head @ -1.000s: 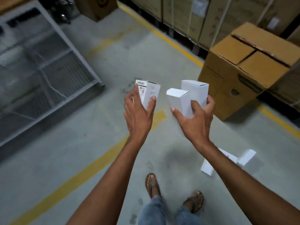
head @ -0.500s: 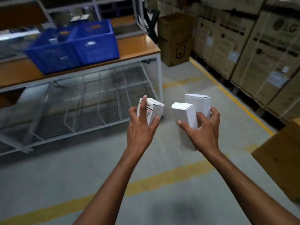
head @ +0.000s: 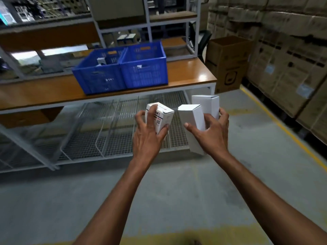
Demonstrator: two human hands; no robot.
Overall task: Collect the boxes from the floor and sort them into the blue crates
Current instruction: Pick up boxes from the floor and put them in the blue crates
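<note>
My left hand (head: 147, 135) grips a small white printed box (head: 161, 116) with a label and code on its side. In my right hand (head: 211, 137) I hold two plain white boxes upright, a near one (head: 192, 115) and a taller one (head: 207, 103) behind it. Both hands are raised at chest height in front of the bench. Two blue crates stand side by side on the wooden bench top: the left crate (head: 95, 76) and the right crate (head: 146, 71). Small items show inside both crates.
The wooden bench (head: 44, 92) has a wire-mesh lower shelf (head: 109, 131) just beyond my hands. A brown carton (head: 228, 64) stands at the bench's right end, with stacked cartons (head: 292, 55) along the right wall. A yellow floor line (head: 283, 128) runs along them.
My view has swung up from the floor to the bench, which is now closer and more centred. Both hands still hold the same boxes and have stayed in front of me.
</note>
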